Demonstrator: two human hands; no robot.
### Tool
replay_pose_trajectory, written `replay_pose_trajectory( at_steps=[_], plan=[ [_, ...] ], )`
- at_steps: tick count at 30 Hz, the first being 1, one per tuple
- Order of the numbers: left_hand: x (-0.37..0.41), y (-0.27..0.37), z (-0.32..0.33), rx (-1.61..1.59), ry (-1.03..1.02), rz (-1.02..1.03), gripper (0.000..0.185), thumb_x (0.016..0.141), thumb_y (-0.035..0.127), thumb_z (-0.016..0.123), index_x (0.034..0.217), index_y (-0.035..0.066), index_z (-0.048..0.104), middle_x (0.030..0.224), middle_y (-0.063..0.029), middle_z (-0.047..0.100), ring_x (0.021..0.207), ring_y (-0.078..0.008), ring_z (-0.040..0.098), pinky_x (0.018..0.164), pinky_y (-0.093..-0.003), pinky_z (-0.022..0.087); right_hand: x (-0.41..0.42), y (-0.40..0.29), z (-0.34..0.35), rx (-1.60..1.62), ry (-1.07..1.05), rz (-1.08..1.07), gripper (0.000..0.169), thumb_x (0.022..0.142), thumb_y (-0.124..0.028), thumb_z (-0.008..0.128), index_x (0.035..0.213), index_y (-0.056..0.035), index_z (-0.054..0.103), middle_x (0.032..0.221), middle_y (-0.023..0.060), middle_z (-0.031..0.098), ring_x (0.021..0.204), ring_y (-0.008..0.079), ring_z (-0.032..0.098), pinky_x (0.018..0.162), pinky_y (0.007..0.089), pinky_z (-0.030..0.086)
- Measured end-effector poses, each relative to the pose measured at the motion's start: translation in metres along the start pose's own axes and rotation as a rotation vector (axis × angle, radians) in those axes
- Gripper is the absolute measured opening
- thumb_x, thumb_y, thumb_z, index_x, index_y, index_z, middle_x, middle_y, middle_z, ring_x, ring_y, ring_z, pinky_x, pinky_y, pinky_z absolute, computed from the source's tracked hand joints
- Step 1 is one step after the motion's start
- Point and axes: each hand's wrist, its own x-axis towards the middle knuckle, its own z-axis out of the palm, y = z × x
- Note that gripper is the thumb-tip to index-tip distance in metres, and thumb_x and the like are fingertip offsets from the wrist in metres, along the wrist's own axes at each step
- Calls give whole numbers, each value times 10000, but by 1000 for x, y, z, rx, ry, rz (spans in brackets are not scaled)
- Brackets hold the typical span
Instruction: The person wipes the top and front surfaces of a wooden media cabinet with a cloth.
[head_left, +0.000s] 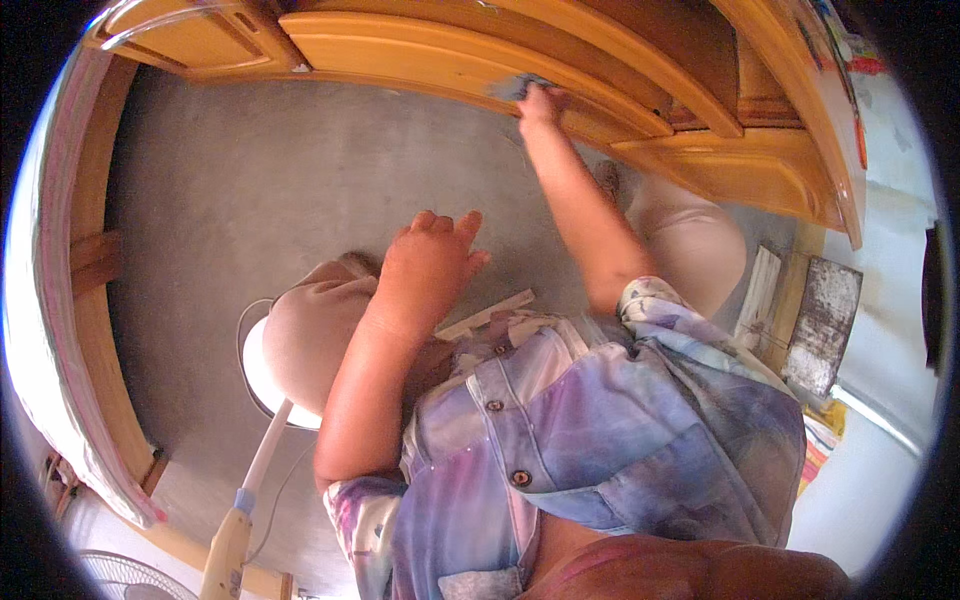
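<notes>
My right hand (538, 105) reaches forward to the low front of a varnished wooden cabinet (390, 56). It holds a grey-blue cloth (514, 87), blurred, against the panel near its lower edge. My left hand (431, 251) is held in the air above my left knee, fingers loosely apart, with nothing in it. The cabinet has curved raised mouldings, a dark recess at the upper right and a panelled door (195, 34) at the far left.
A bed with a wooden side rail (90, 322) stands at the left. A fan's pale pole (262, 450) and white round base (277, 375) are by my left knee. A fan grille (124, 574) shows at the lower left. A worn board (823, 322) leans at the right, on a grey floor (285, 165).
</notes>
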Motion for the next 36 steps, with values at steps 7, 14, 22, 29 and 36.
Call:
replay_pose_trajectory(
  at_steps=[7, 14, 22, 29, 36],
  plan=[
    [-5, -3, -7, -21, 22, -58, 457, 906, 365, 636, 1289, 128, 560, 999, -151, 677, 985, -343, 636, 814, -448, 545, -72, 25, 166, 161, -281, 163, 209, 879, 6, 596, 1078, -56, 608, 1052, 88, 651, 926, 243, 647, 708, 444, 573],
    [-6, -1, -9, -38, 37, -38, 460, 899, 345, 653, 1296, 137, 550, 1018, -154, 672, 980, -351, 637, 789, -452, 550, -33, 15, 75, 169, -454, 196, 148, 900, -58, 604, 1027, -8, 660, 1033, 125, 681, 932, 278, 668, 802, 448, 563],
    [-4, 3, -12, -47, -57, -102, 467, 908, 338, 646, 1317, 141, 538, 1030, -169, 668, 990, -372, 632, 805, -476, 540, 60, 7, -169, -10, 44, 221, 301, 883, -67, 579, 1181, -65, 614, 1201, 85, 639, 1097, 288, 611, 903, 518, 519],
    [-11, -2, -8, -71, -56, -134, 458, 902, 331, 653, 1300, 127, 555, 1028, -168, 662, 984, -372, 622, 816, -471, 529, 110, 4, -280, -46, 450, 349, 351, 884, -79, 554, 1233, -78, 585, 1266, 89, 604, 1164, 306, 562, 965, 556, 442],
    [-24, -2, 4, -54, -14, -110, 499, 861, 342, 683, 1300, 137, 562, 1024, -128, 654, 1026, -330, 597, 845, -438, 521, 111, 40, -219, -5, 404, 478, 401, 885, -92, 528, 1285, -91, 555, 1331, 93, 568, 1232, 324, 512, 1026, 594, 364]
  ],
)
